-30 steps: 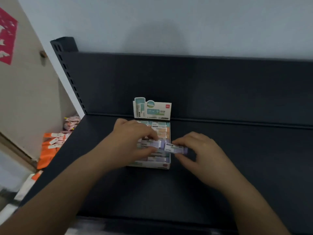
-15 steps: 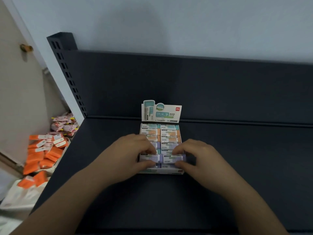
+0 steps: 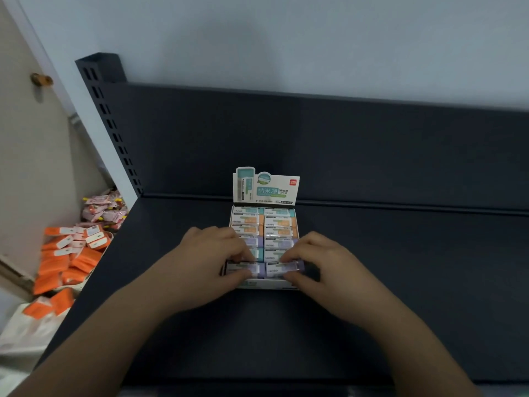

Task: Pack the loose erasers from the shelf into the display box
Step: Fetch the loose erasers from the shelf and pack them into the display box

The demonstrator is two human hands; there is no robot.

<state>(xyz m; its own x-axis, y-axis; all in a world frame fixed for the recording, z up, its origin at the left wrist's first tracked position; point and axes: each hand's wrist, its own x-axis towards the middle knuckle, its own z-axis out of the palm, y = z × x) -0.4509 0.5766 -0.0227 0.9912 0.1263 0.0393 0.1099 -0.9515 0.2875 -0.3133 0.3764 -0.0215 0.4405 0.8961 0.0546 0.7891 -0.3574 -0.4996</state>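
A white display box (image 3: 266,284) with an upright printed header card (image 3: 266,186) stands on the dark shelf (image 3: 400,267). Two columns of wrapped erasers in teal, orange and purple fill it (image 3: 279,223). My left hand (image 3: 206,262) pinches a purple eraser (image 3: 246,267) at the box's front left. My right hand (image 3: 323,262) pinches another purple eraser (image 3: 282,267) at the front right. Both erasers lie in the front row, partly covered by my fingers.
The shelf's dark back panel (image 3: 315,144) rises behind the box, with a slotted upright post (image 3: 108,121) at the left. Below the shelf's left edge lie several orange packets (image 3: 68,259) and pink packets (image 3: 103,210) on the floor.
Both hands brought the purple erasers down from above the box into its front row. The view shifted left to right, so the box sits more central.
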